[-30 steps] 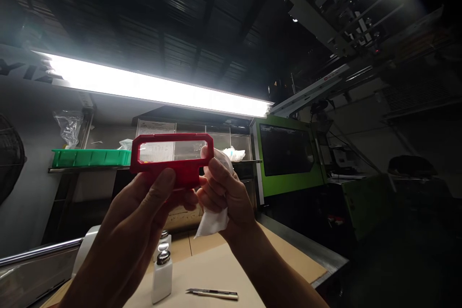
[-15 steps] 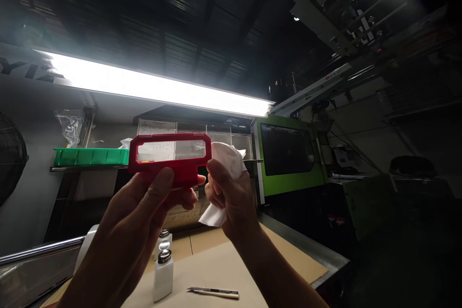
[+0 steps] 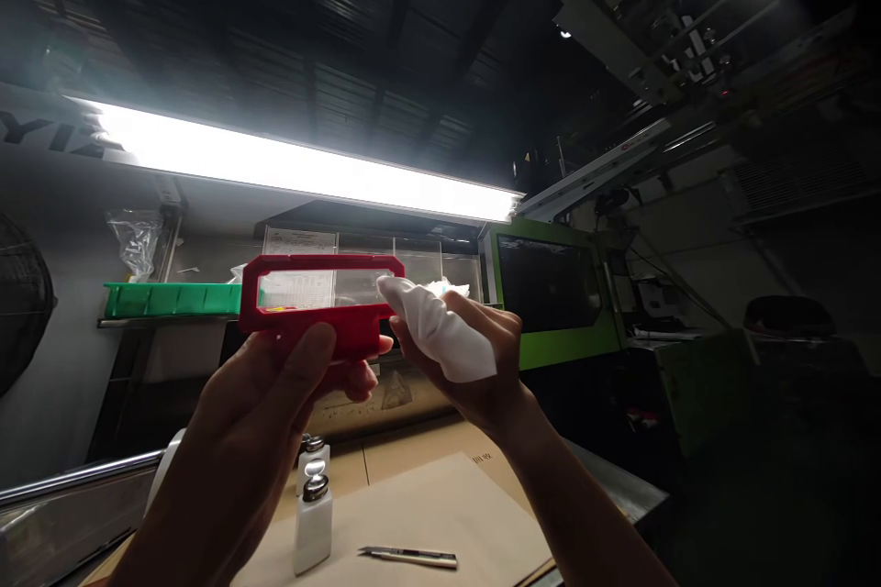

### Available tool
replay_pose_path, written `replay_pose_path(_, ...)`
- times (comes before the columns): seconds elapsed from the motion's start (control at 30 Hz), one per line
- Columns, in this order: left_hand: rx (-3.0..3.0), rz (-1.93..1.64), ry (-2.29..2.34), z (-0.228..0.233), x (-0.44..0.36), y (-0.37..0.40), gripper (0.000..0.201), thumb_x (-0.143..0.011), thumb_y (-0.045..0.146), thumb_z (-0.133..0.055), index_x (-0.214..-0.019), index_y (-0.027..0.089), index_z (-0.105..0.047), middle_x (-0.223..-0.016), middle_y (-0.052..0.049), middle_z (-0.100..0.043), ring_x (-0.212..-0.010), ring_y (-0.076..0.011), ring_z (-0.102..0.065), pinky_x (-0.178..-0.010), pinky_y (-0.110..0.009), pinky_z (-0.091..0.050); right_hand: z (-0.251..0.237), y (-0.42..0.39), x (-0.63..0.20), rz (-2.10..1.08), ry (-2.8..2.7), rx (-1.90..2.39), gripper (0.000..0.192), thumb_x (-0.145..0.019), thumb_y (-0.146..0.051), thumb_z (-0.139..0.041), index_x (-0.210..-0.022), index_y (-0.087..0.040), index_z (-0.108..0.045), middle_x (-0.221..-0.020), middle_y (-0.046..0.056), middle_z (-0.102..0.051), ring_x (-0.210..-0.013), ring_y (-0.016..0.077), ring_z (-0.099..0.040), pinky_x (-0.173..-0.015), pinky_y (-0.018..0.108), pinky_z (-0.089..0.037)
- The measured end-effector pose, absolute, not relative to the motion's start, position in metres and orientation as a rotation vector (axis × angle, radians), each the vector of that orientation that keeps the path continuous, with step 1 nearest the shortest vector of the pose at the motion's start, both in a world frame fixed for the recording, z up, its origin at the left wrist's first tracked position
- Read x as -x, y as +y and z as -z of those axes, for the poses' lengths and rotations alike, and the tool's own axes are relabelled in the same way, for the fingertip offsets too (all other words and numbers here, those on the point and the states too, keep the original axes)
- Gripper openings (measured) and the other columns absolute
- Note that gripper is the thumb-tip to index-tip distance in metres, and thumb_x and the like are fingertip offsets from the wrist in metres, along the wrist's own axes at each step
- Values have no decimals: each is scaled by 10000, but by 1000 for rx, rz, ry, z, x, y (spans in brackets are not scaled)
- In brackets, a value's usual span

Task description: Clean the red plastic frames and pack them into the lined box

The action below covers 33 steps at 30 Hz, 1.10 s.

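My left hand (image 3: 275, 390) holds up a red plastic frame (image 3: 320, 298) with a clear rectangular window, gripping its lower tab between thumb and fingers. My right hand (image 3: 474, 367) is closed on a white cloth (image 3: 440, 337). The tip of the cloth touches the right end of the clear window. Both hands are raised toward the long bright light.
Below on the cardboard-covered bench (image 3: 427, 504) stand two white dispenser bottles (image 3: 311, 514) and a utility knife (image 3: 407, 557). A green bin (image 3: 172, 298) sits on a shelf at the left. A green machine (image 3: 551, 293) stands at the right. A fluorescent lamp (image 3: 295, 167) glares overhead.
My right hand has turned palm-up and brought the cloth's tip onto the right end of the window. The red frame has stayed nearly still in my left hand.
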State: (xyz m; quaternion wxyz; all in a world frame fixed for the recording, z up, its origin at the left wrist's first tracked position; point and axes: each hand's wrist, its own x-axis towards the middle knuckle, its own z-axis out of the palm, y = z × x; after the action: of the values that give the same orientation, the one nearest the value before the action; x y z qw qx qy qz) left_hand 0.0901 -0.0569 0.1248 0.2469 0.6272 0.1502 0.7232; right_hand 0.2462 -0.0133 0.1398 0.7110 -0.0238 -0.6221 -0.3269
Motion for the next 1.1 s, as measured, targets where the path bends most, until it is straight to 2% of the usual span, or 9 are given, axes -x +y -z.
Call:
replay_pose_path(0.27,-1799,-1937,546,-122,-88,-58,248,-806,447,-595,-865,222,-681,-739,3,-720,-680,-144,-654,-650,-211,-532,-137,-12,-253,667,-1341,85,228,-782,-224,-635,-620,-199,-475,-508,-72,-371,-408,62,-320,-364,232,-310)
replay_pose_path(0.57,-1770,-1944,448,-121,-91,-58,158,-795,391,-629,-821,245,-684,-694,45,-698,-629,-112,-627,-633,-179,-519,-141,-16,-250,848,-1422,94,291,-766,-347,-664,-610,-185,-480,-494,-52,-452,-419,68,-373,-383,233,-340)
replay_pose_path(0.83,-1792,-1950,511,-122,-89,-59,229,-787,443,-616,-815,227,-687,-651,24,-709,-601,-123,-641,-600,-188,-510,-134,-9,-257,705,-1349,156,252,-790,-225,-609,-607,-199,-438,-507,-65,-352,-420,65,-304,-387,240,-304)
replay_pose_path(1.1,-1812,-1946,479,-122,-88,-59,173,-799,393,-611,-839,240,-681,-679,37,-702,-614,-125,-630,-628,-213,-506,-133,-14,-254,845,-1359,111,281,-727,-222,-660,-602,-212,-409,-496,-71,-351,-417,72,-300,-382,239,-300)
